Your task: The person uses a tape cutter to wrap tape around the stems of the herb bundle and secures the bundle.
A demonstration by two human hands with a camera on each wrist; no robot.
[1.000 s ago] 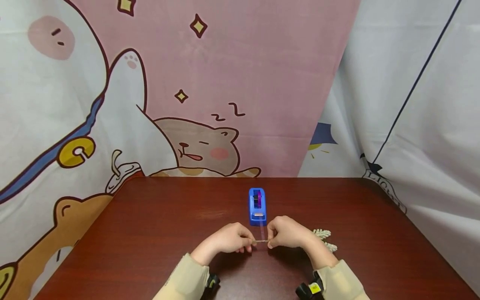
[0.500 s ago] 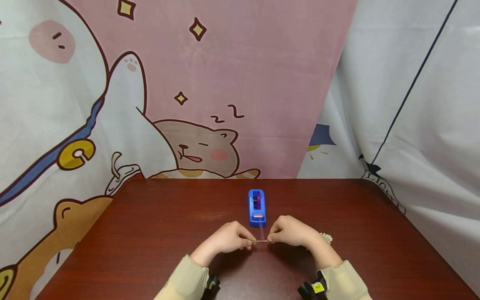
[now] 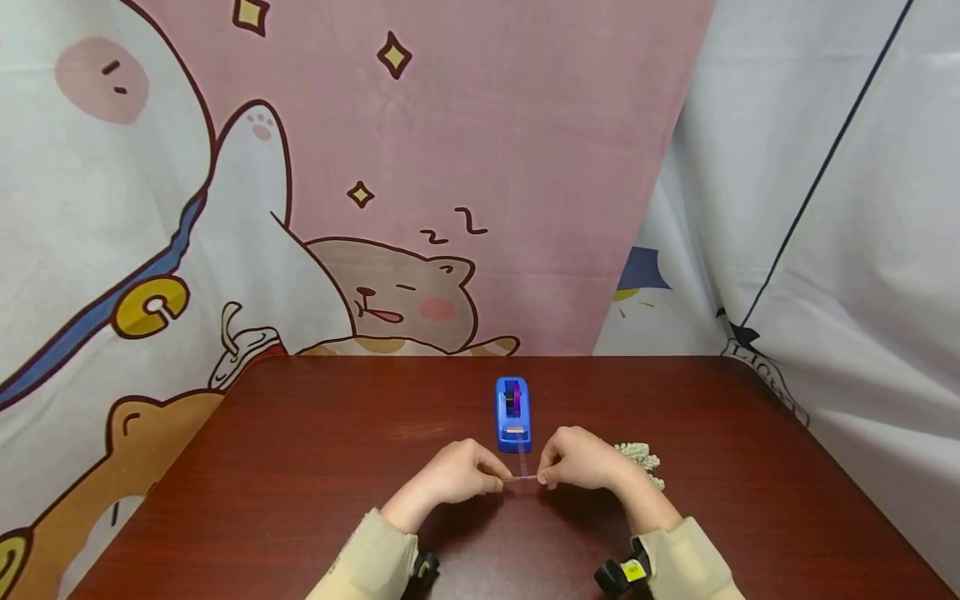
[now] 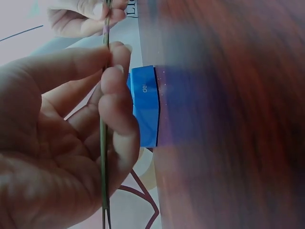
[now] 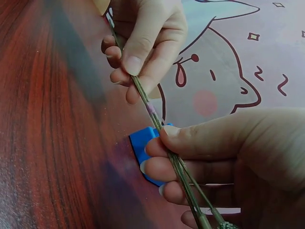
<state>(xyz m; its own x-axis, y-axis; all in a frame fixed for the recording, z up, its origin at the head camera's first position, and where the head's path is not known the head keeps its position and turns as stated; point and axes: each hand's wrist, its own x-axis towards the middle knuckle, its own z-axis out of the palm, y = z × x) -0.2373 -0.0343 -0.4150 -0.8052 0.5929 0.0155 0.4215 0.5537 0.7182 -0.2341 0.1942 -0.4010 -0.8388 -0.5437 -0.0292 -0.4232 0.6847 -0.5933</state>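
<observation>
Thin green stems (image 5: 178, 167) run between my two hands, level in the head view. My left hand (image 3: 462, 473) pinches their bare end between thumb and fingers. My right hand (image 3: 581, 460) pinches them nearer the pale, bushy flower heads (image 3: 639, 454), which stick out past that wrist and are partly hidden by it. Between the hands, a band of purplish clear tape (image 5: 150, 108) lies around the stems. From there a see-through tape strip (image 3: 522, 463) stretches back to the blue tape dispenser (image 3: 513, 443), which holds a purple-cored roll.
The dispenser stands on the dark red-brown wooden table (image 3: 337, 433), just beyond my hands. A cartoon-printed cloth (image 3: 570, 167) hangs behind the table, and a white cloth (image 3: 840, 250) hangs at the right.
The flower heads, mostly hidden behind the right wrist half a second ago, show again above it. Both hands have risen very slightly in the view, still pinching the stems. The dispenser stays put.
</observation>
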